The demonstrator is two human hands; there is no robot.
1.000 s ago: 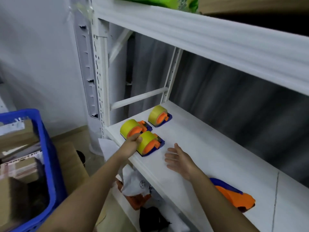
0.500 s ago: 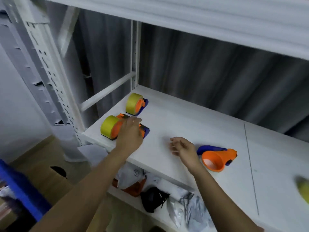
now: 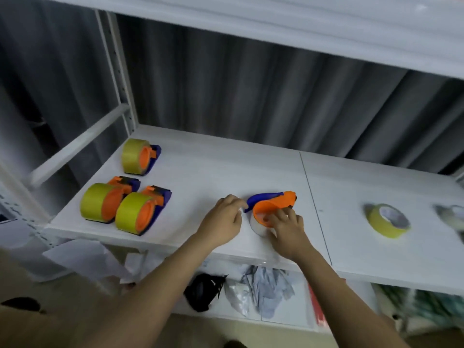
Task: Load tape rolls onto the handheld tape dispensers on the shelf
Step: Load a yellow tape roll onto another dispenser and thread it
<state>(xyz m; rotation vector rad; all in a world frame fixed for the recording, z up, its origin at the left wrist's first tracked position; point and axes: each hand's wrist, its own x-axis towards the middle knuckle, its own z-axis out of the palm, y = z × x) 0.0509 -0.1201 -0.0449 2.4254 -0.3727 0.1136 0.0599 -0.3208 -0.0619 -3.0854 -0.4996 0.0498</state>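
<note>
An empty orange and blue tape dispenser (image 3: 275,200) lies on the white shelf (image 3: 226,172), near its front edge. My right hand (image 3: 287,228) grips the dispenser's orange hub, with fingertips curled over the rim. My left hand (image 3: 222,219) pinches the tip of its blue handle. A pale round shape shows under the hub; what it is I cannot tell. A loose yellow tape roll (image 3: 388,221) lies flat to the right. At the left stand three dispensers with yellow rolls on them: a far one (image 3: 140,156), a left one (image 3: 104,202) and a near one (image 3: 139,213).
A blurred roll-like object (image 3: 453,216) sits at the right edge. An upper shelf board (image 3: 301,23) hangs overhead, and a white upright (image 3: 118,71) stands at the left. Crumpled bags and a black bundle (image 3: 203,292) fill the shelf below.
My view swung right. My left hand left the loaded dispensers and went to the empty one's handle. My right hand moved onto its orange hub. The loose yellow roll came into view.
</note>
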